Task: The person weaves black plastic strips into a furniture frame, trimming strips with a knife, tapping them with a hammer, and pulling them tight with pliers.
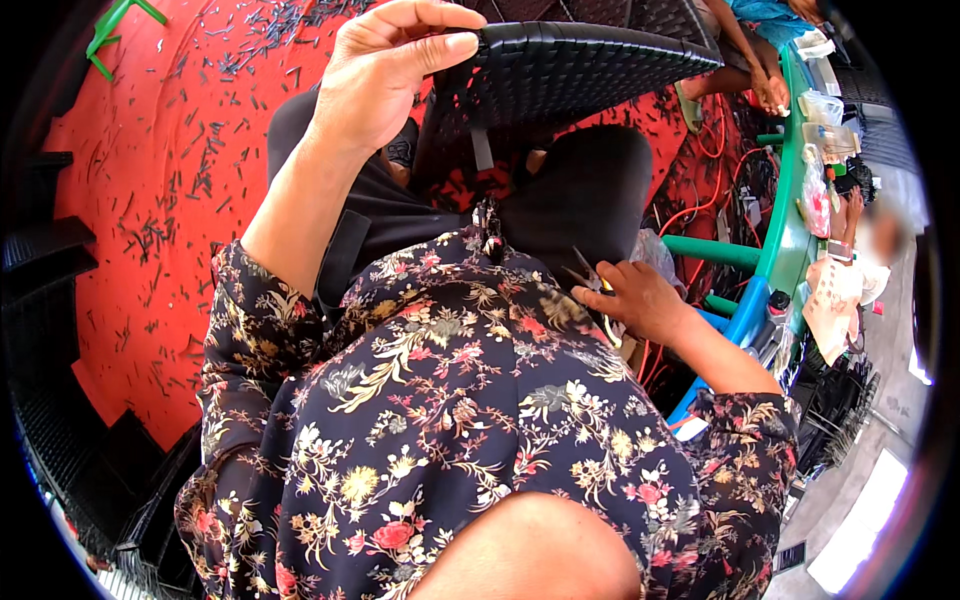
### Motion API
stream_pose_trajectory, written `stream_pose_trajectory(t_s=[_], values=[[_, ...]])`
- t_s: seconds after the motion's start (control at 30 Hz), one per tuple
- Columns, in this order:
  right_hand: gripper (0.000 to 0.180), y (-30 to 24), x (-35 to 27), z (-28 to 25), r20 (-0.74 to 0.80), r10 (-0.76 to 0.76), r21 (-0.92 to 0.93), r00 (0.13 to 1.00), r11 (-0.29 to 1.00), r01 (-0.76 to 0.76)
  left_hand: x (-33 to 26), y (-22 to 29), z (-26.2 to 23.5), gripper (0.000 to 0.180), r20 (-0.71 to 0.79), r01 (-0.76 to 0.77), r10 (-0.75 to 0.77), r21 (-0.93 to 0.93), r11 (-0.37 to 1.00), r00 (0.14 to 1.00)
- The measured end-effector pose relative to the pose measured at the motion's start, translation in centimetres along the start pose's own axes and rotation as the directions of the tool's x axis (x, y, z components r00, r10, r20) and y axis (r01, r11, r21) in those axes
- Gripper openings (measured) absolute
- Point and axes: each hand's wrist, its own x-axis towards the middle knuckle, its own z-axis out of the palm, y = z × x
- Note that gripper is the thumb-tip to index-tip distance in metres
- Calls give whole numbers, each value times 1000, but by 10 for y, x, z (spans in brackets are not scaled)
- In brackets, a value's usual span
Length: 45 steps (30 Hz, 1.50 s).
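Note:
My left hand (385,80) is closed on the near left corner of a black woven panel (590,75), with thumb and fingertips at its wrapped edge. The panel is tilted up in front of my knees, and a loose dark strip (482,149) hangs beneath it. Beside my right thigh, my right hand (635,298) is closed around a pair of scissors (581,268). Their thin pointed blades stick out past my fingers, and a bit of yellow shows at the grip. Most of the handle is hidden in my palm.
Black offcuts (205,165) litter the red floor covering (110,210). To my right stands a green and blue table frame (790,240) holding bags and small items. Orange cables (705,205) run below it. Other people sit at the upper right. Black woven pieces (45,390) stand at left.

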Motion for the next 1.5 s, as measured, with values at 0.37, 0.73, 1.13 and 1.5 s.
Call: stream_pose_trajectory(t_s=[0.37,0.73,1.13,1.5], values=[[33,17,8,-29,152,657,981,738,-188,-35,3,-5,-10,15,-29,6,-3,119,993,1000],[51,-24,34,-51,-166,154,817,974,575,49,5,-1,-5,15,-28,0,3,93,996,1000],[50,10,117,-140,-558,430,686,710,-242,686,0,-1,-11,17,-40,38,-34,86,996,999],[58,14,175,-168,-738,382,427,556,-373,824,2,-4,-6,18,-30,4,-2,64,998,1000]])
